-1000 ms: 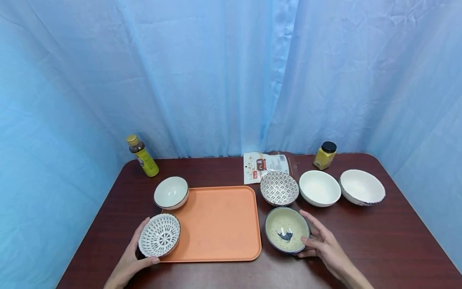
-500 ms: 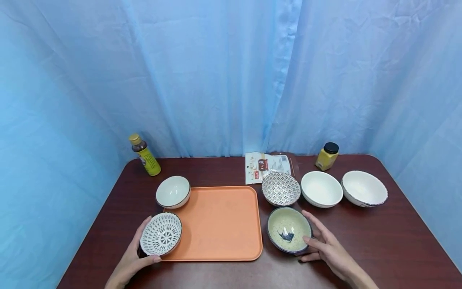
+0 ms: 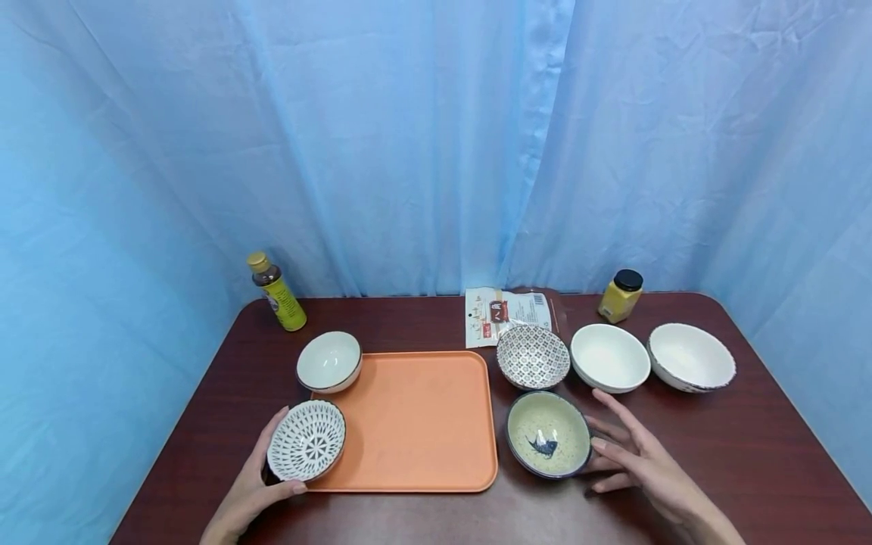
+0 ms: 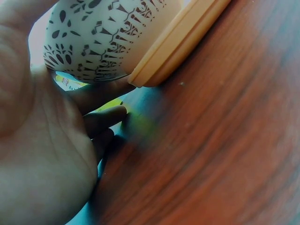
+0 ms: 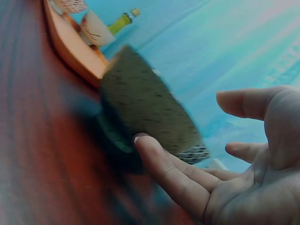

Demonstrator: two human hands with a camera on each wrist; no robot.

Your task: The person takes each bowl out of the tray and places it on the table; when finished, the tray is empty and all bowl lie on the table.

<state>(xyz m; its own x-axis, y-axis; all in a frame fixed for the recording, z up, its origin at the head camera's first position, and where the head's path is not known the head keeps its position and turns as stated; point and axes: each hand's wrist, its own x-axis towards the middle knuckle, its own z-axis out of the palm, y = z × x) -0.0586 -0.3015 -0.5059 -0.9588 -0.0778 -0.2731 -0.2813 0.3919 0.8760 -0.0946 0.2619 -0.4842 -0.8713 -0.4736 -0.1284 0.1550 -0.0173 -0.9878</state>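
At the tray's left edge, my left hand (image 3: pixel 248 488) grips a bowl with a black-and-white leaf pattern (image 3: pixel 306 440), fingers at its far left side and thumb at the near side. The left wrist view shows the patterned outer wall of this bowl (image 4: pixel 103 37) overhanging the rim of the orange tray (image 4: pixel 180 40). To the tray's right stands a greenish bowl with a blue fish inside (image 3: pixel 549 424). Beside its right side, my right hand (image 3: pixel 643 462) has its fingers spread and holds nothing. In the right wrist view a fingertip overlaps the bowl's lower wall; contact is unclear.
A white dark-rimmed bowl (image 3: pixel 330 362) sits at the tray's back left corner. Behind the fish bowl are a lattice-patterned bowl (image 3: pixel 534 357), a white bowl (image 3: pixel 609 357) and a larger white bowl (image 3: pixel 691 356). A bottle (image 3: pixel 279 294), a packet (image 3: pixel 507 310) and a jar (image 3: pixel 621 295) stand or lie behind.
My right hand has let go of the fish bowl and drawn away to the right, fingers spreading. The left hand keeps its grip on the leaf-patterned bowl. The head view has shifted slightly.
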